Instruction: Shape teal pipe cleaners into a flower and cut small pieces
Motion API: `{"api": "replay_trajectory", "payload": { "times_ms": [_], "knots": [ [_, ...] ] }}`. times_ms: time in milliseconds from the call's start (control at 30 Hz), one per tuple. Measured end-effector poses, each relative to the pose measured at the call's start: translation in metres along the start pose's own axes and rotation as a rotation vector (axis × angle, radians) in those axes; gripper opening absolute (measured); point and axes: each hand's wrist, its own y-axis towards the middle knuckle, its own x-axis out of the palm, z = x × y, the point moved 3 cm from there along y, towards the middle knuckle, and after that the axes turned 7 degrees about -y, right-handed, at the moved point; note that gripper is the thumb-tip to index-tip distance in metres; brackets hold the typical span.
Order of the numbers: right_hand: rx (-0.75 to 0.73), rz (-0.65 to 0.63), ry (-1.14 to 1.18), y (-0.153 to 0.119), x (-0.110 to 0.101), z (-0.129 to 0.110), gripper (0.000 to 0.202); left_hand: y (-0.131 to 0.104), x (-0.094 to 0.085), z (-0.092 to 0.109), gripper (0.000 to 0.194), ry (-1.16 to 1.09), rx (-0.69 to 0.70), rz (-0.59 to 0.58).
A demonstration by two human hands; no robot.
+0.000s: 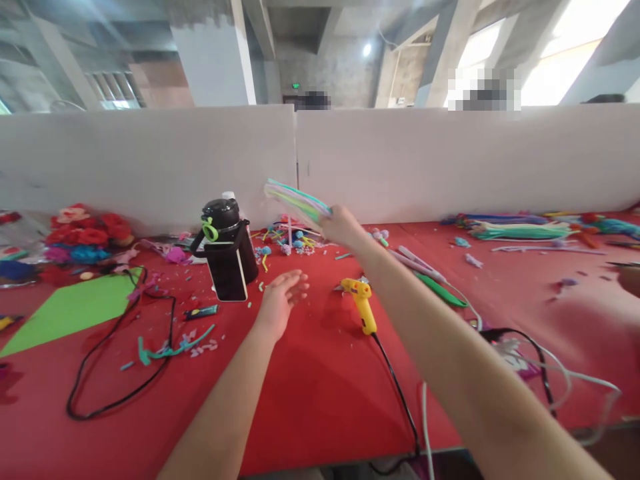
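My right hand (341, 227) is closed round one end of a bundle of pastel pipe cleaners (295, 200), raised above the table and pointing to the left. The bundle's far end is blurred. My left hand (283, 300) is over the red table (300, 413) with its fingers apart and nothing in it. Between my forearms lies a yellow glue gun (361, 305) with a black cord. Left of my left hand, a phone (227, 272) leans upright against a black bottle (221, 213).
Red flowers (87, 230), a green sheet (75, 310) and a looped black cable are at the left. More pipe cleaners (523, 230) lie at the back right, near white cables. A white partition (400, 167) stands behind. Another person's hand (631, 279) shows at the right edge.
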Motion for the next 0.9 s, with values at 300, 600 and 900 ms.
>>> {"api": "replay_trajectory", "payload": {
  "times_ms": [300,600,900],
  "knots": [
    [-0.010,-0.083,0.236,-0.147,0.053,-0.010,0.013,0.002,0.005,0.004,0.034,-0.150,0.094,-0.158],
    [-0.151,-0.395,0.485,-0.168,0.039,0.011,0.041,0.003,0.004,-0.005,0.027,-0.048,0.004,-0.173],
    [0.054,-0.410,0.629,-0.175,0.056,0.025,0.047,0.003,0.001,-0.003,0.042,0.025,0.070,-0.209]
  ]
}}
